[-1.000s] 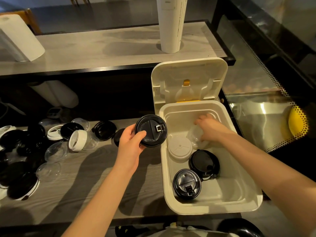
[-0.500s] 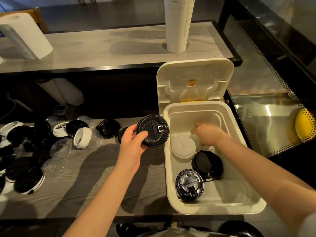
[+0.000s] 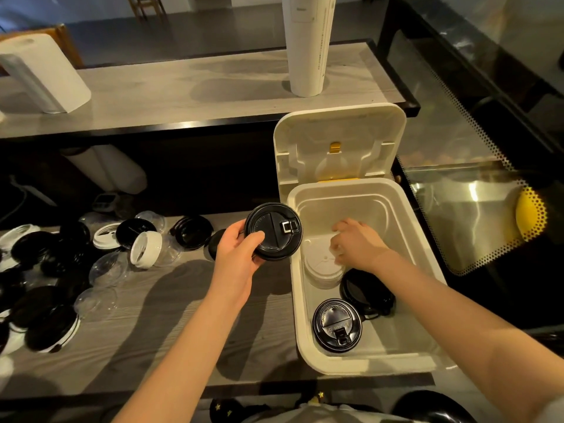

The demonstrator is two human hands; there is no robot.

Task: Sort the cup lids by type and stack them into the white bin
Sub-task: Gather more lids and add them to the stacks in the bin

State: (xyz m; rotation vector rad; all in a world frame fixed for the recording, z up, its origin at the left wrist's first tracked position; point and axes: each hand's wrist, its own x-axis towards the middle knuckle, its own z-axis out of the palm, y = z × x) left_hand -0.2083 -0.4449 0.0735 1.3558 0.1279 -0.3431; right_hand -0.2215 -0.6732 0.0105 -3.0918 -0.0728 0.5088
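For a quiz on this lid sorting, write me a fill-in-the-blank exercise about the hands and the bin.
1. The lid held by the left hand is ____ in colour.
2. The right hand reaches into the bin, whose cover stands ____.
3. Loose lids lie on the table to the bin's ____.
Missing words: black; open; left.

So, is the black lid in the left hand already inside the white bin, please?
No, the left hand holds the black lid up beside the white bin.
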